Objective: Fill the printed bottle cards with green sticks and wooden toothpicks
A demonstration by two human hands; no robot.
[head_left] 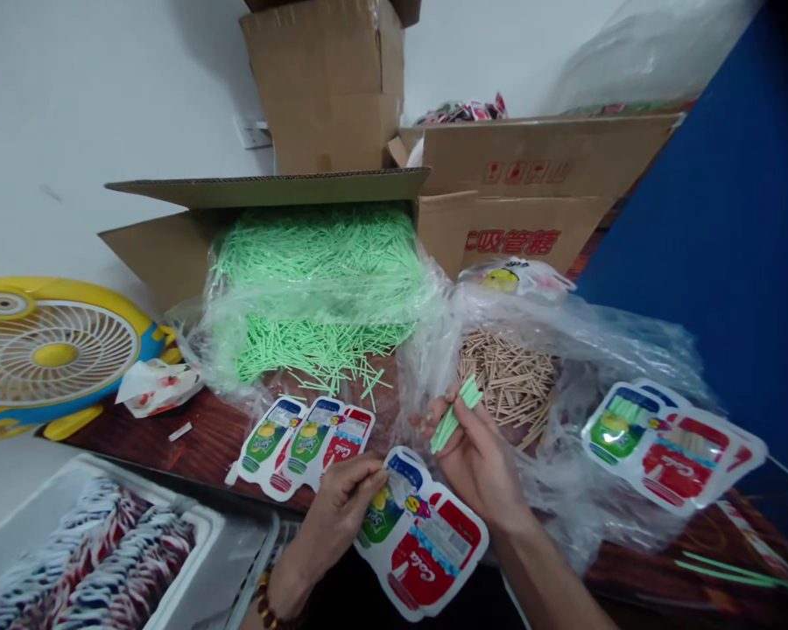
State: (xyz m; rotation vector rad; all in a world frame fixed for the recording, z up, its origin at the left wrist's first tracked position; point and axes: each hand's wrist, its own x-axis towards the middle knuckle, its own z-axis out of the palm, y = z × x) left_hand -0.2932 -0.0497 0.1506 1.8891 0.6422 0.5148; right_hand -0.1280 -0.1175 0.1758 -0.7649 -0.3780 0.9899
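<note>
My left hand (345,500) pinches the top left edge of a printed pouch (426,547) with a green Sprite half and a red Cola half. Just right of it, my right hand (469,437) holds a small bundle of short green sticks (456,415) between thumb and fingers. Behind my hands, a pile of green sticks (321,289) spills from an open carton lined with clear plastic. Brown sticks (509,376) lie on plastic beyond my right hand. More pouches (312,442) overlap at the table edge, left of my left hand. Another stack of pouches (673,446) with sticks showing inside lies at the right.
A yellow and blue fan (56,350) stands at the left beside a small paper-lined tray (158,387). A white foam box (197,569) full of pouches sits at the lower left. Cartons (328,87) rise at the back. A blue panel (715,236) borders the right side.
</note>
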